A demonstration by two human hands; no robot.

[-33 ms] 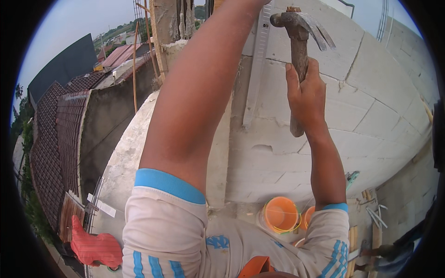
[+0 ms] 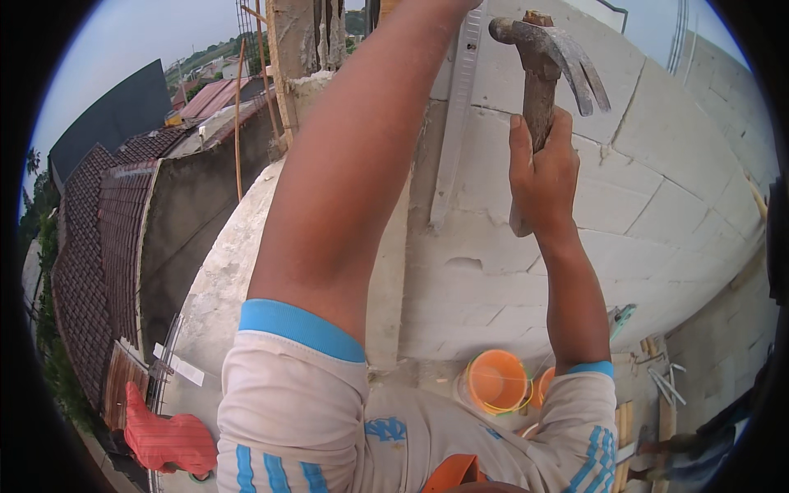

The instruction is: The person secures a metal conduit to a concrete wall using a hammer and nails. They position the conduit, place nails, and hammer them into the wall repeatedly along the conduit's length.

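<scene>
My right hand point(image 2: 549, 177) is wrapped round the wooden handle of a claw hammer point(image 2: 540, 103). The hammer stands head up, its round face to the left and its claw curving down to the right. My left arm reaches up to the top edge, where only a sliver of my left hand point(image 2: 464, 3) shows and its fingers are cut off. Close under it, a long perforated metal strip point(image 2: 457, 123) runs down along the pale block wall point(image 2: 641, 156), beside a grey concrete column point(image 2: 390, 287). I cannot tell whether the left hand touches the strip.
Below stand an orange bucket point(image 2: 497, 380) and a second one partly behind my right sleeve. Wooden planks and rods lie at the lower right. A red cloth-like shape point(image 2: 168, 431) is at the lower left. Beyond the rough ledge point(image 2: 222, 263) are tiled roofs point(image 2: 99, 222).
My right hand has shifted the hammer slightly to the right, and its head tips a little more. My left arm stays put.
</scene>
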